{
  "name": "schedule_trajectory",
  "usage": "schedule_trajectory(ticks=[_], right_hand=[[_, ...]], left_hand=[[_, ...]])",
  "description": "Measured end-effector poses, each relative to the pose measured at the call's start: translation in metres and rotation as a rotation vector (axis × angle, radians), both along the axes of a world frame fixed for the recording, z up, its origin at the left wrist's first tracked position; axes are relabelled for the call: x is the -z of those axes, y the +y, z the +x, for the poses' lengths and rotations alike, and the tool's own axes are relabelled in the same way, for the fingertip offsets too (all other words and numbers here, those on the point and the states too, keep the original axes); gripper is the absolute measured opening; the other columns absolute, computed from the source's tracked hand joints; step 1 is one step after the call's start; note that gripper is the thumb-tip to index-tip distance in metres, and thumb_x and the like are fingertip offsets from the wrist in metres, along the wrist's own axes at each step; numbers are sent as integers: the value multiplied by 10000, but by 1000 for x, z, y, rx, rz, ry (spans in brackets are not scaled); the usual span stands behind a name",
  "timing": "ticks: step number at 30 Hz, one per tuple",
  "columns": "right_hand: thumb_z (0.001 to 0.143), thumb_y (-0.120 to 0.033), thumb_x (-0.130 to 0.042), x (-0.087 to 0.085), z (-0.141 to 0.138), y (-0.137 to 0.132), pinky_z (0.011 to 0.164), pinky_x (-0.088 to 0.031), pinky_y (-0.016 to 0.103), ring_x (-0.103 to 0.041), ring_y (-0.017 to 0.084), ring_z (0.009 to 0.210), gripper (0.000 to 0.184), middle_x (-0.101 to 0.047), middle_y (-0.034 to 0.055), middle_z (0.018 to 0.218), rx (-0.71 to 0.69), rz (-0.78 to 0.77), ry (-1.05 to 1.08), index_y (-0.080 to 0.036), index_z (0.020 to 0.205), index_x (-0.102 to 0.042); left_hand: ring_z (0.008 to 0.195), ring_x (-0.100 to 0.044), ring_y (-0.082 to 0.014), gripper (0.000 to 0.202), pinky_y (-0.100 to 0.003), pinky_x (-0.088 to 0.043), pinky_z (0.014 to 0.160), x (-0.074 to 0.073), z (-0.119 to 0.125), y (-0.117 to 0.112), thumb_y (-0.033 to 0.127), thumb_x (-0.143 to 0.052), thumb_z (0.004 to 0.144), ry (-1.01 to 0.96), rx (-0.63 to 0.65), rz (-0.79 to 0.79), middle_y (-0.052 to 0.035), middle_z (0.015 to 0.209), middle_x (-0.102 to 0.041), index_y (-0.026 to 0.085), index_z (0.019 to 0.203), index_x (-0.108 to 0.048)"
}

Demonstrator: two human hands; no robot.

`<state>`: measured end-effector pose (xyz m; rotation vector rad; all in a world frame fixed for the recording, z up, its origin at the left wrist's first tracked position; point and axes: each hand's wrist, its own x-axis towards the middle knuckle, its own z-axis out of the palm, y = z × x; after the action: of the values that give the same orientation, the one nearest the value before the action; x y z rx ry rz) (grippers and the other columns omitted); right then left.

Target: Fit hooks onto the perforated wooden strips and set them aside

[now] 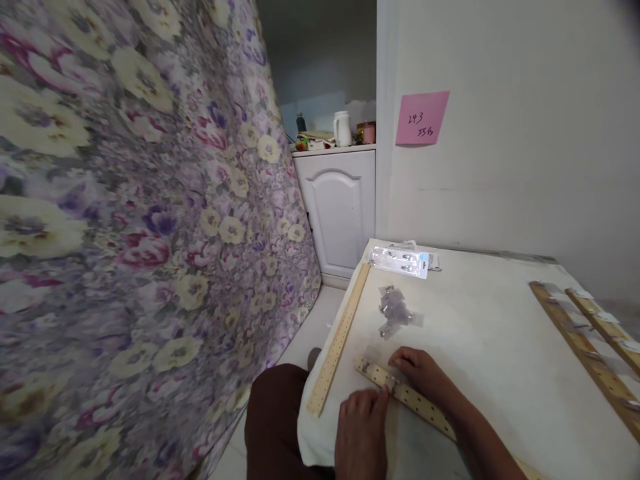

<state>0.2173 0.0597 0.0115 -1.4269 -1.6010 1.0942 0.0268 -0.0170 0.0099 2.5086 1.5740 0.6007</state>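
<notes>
A light wooden strip with rows of holes (423, 405) lies slantwise on the white-covered table in front of me. My left hand (361, 435) is closed at its near edge, with thumb and fingertips pressed against the strip. Across from it, my right hand (420, 375) is closed in a pinch just above the strip; whatever its fingertips hold is too small to make out. A small metal clip with a clear tag (366, 365) sits at the strip's far left end, and another small shiny piece lies between my hands. Beyond them is a pile of metal clips with clear tags (395, 308).
Another holed wooden strip (334, 353) lies along the table's left edge. A clear plastic package (399, 261) rests at the back. Darker strips bearing tagged pieces (575, 337) lie at the right. A floral curtain (150, 220) hangs left; a wall (510, 180) stands behind.
</notes>
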Motion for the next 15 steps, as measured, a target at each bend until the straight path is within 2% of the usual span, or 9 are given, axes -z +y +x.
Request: schedule_trajectory(ticks=[5,10,15], right_hand=[[788,-338,-526,0,0,0,663,-420,283,-573,184,698,216,-661,20,690,0,1,-9,-175,709,-644],[725,-274,-591,5,0,-3,569,-377,247,-527,139,583,144,-616,-16,609,-34,-51,75,-161,797,-646],[702,-245,-603,5,0,-4,575,-386,249,-546,142,594,150,-637,1,626,-11,-70,113,-148,798,-666]], left_hand=[[968,-533,-208,544,-354,-431,837,-1,0,-1,18,-546,824,3,5,18,-28,1051,-623,299,1289,-518],[964,-531,-203,531,-346,-433,835,0,0,-1,16,-539,828,-3,3,24,-27,1044,-619,302,1274,-530],[955,-533,-202,530,-339,-431,826,1,0,-1,15,-530,830,-7,3,46,-30,1035,-622,298,1278,-531]])
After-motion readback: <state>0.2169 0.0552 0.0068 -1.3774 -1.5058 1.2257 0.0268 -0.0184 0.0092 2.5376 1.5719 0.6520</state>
